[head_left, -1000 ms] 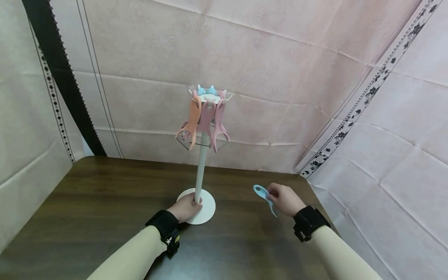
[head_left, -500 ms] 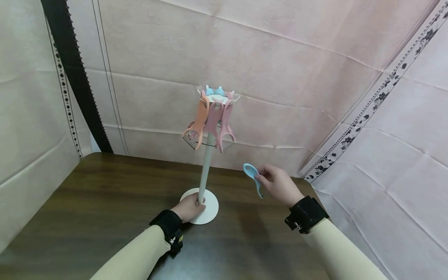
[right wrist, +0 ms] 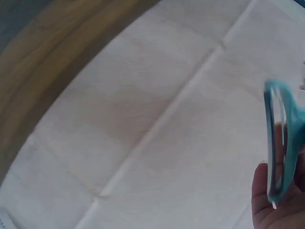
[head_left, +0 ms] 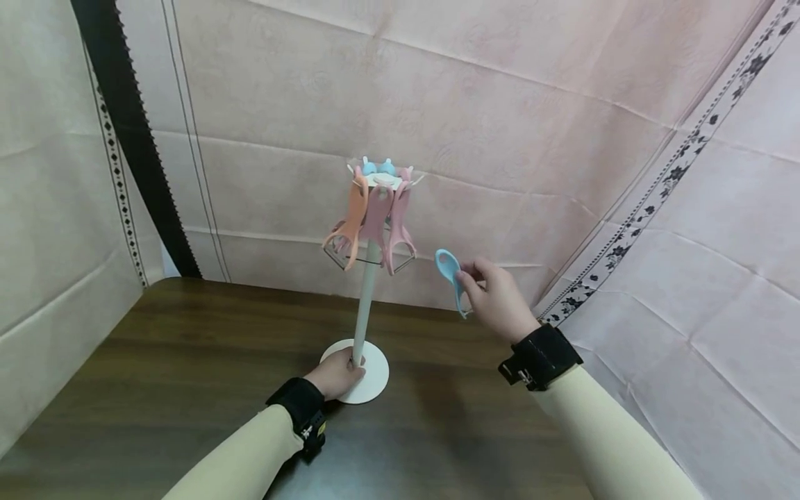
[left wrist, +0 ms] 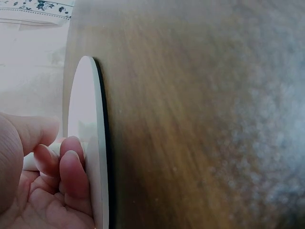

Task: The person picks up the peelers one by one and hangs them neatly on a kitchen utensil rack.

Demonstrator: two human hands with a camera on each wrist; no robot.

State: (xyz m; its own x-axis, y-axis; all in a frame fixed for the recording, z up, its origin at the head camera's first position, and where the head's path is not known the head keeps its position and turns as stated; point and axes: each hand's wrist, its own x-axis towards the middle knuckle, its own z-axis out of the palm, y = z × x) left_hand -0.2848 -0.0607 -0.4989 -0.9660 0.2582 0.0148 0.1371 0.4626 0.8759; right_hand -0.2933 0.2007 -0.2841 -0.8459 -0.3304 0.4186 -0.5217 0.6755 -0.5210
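Note:
My left hand [head_left: 337, 373] grips the lower pole of a white stand [head_left: 364, 305], just above its round base [head_left: 375, 375]; in the left wrist view its fingers curl round the pole. Several peelers hang from the stand's top: an orange peeler [head_left: 355, 212], pink peelers [head_left: 377, 215] and blue ones [head_left: 378, 167] at the back. To the right, my right hand [head_left: 496, 295] pinches a light blue peeler [head_left: 447, 267] by its handle, held in the air apart from the stand. Its blade end [right wrist: 276, 143] shows in the right wrist view.
A dark wooden table [head_left: 219, 361] bears the stand. Pale cloth [head_left: 281, 90] hangs behind it and at both sides, with a patterned border [head_left: 631, 229] on the right. A black strip [head_left: 137, 139] runs down the left.
My right hand has risen from low over the table, bringing the blue peeler up and a little left toward the stand's hanging peelers. The left hand has kept its grip on the pole.

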